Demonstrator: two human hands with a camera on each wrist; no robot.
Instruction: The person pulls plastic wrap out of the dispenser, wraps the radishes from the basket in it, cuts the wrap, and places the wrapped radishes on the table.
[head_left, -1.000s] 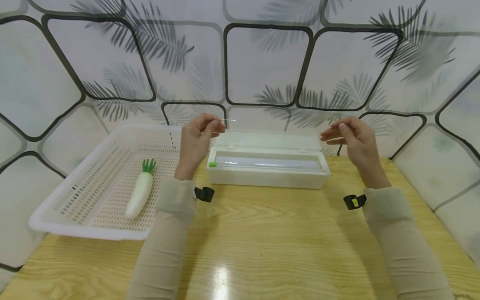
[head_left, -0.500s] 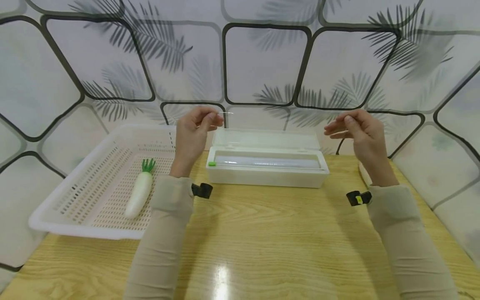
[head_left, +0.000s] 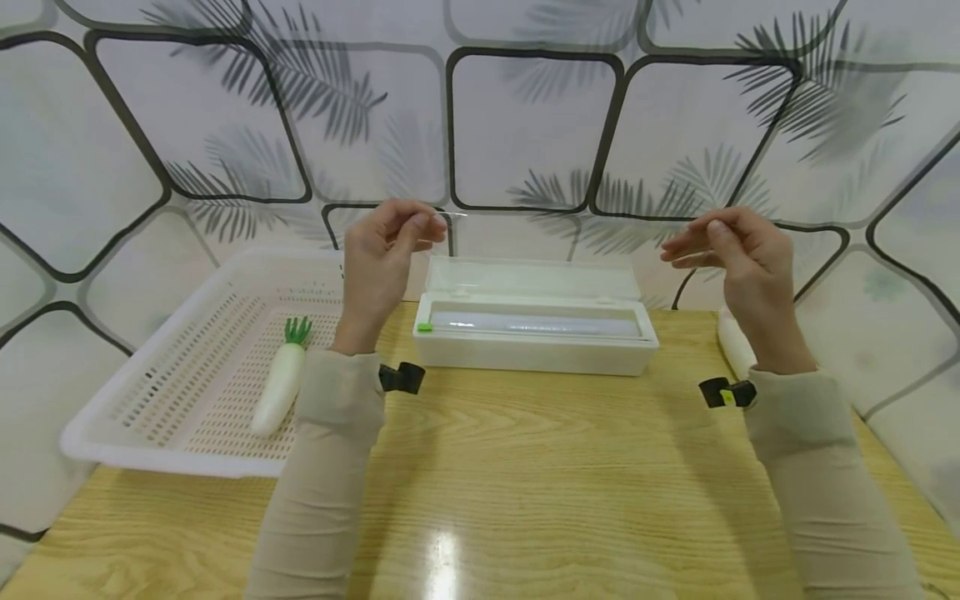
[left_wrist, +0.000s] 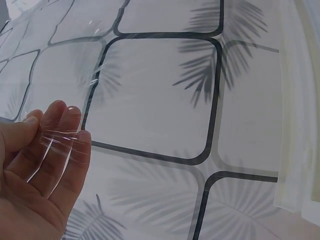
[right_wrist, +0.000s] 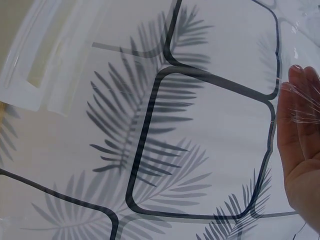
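While both hands are raised above the open dispenser (head_left: 536,333), a clear film (left_wrist: 60,137) is stretched between them, its end fed from the roll just below. The left hand (head_left: 382,258) pinches one corner of the film between thumb and fingertips; the left wrist view shows the sheet wrinkled across the fingers (left_wrist: 70,150). The right hand (head_left: 738,254) pinches the other corner the same way, with creased film lying over its fingers (right_wrist: 300,115).

To do this pull well, I judge the two hands should keep level and equally far from the dispenser, so the film comes off square and taut without folding on itself. The grip ought to stay at the very corners, light but firm, since slack would let the sheet cling to the fingers.

Both forearms rise steeply from the counter (head_left: 525,467), wrists bent slightly inward, palms facing each other, hands well apart at matching height. A basket (head_left: 135,392) with a radish (head_left: 279,387) lies left of the left hand; another white thing (head_left: 733,346) sits partly hidden behind the right wrist.
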